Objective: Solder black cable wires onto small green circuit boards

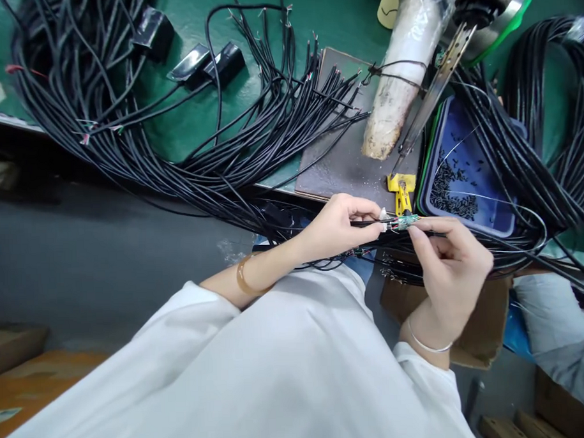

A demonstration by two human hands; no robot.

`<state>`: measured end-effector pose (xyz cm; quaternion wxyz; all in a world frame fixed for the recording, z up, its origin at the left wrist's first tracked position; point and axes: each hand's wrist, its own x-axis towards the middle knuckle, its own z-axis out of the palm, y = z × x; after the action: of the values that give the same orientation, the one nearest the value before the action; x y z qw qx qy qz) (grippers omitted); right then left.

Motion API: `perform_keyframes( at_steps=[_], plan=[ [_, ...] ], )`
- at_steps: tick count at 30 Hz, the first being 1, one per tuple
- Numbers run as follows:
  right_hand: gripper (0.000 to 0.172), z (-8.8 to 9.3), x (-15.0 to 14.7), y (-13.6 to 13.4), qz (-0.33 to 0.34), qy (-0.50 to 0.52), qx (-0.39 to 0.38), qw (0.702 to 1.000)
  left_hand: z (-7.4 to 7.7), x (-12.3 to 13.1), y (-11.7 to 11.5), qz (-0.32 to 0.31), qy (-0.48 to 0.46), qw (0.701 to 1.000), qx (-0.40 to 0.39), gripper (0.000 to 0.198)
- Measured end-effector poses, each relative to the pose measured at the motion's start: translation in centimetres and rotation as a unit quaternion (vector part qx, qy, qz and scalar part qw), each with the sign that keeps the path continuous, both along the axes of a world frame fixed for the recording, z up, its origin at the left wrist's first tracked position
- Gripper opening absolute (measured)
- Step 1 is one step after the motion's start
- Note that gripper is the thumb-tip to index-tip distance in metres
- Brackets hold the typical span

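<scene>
Fingers wrapped at the tips with white covers, my left hand (pixel 340 227) pinches a black cable whose thin coloured wires reach toward a small green circuit board (pixel 407 221). My right hand (pixel 453 258) holds that board between thumb and index finger at its right side. The wire ends meet the board's left edge; whether they are joined I cannot make out. Just beyond the board stands a yellow clamp (pixel 402 188). Above it a soldering iron (pixel 426 102) points down, its tip close to the clamp's top.
A white wrapped duct (pixel 395 81) slants over a brown board (pixel 319 170). Right of the clamp, a blue tray (pixel 503 221) holds small black pieces. Black cable bundles (pixel 175 172) lie across the green table (pixel 189 18), with more cables (pixel 551 114) at right. An open cardboard box (pixel 487 314) stands below.
</scene>
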<state>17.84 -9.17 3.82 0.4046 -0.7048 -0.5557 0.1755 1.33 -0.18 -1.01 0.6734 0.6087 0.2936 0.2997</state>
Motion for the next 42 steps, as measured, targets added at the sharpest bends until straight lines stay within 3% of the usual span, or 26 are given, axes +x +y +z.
perform_keyframes(
  at_steps=[3,9,25,31,33,38,42],
  plan=[
    [0.008,-0.7,0.3,0.4,0.025,-0.031,-0.028,0.999,0.4,-0.2,-0.1,0.014,0.047,0.997,0.051,0.014],
    [0.009,-0.4,1.0,0.8,0.065,-0.058,-0.048,0.995,0.4,-0.2,-0.4,0.04,0.081,0.989,0.119,0.015],
    [0.009,-0.1,0.9,1.0,0.1,-0.09,-0.058,0.989,0.3,-0.5,-0.2,0.041,0.067,0.982,0.172,0.014],
    [0.005,-0.1,0.3,1.1,0.139,-0.158,-0.037,0.977,0.4,-0.6,-0.3,0.017,0.088,0.976,0.199,0.015],
    [0.009,0.1,0.0,1.1,0.133,-0.154,-0.018,0.979,0.4,-0.7,-0.3,0.01,0.083,0.982,0.172,0.015],
    [0.01,0.3,-0.2,0.9,-0.001,-0.017,0.091,0.996,0.4,-0.8,0.0,-0.02,-0.001,1.0,-0.014,0.019],
    [0.007,-0.4,-0.5,0.5,0.003,0.032,0.043,0.999,0.3,-0.8,0.3,-0.033,-0.045,0.996,-0.065,0.019]
  ],
)
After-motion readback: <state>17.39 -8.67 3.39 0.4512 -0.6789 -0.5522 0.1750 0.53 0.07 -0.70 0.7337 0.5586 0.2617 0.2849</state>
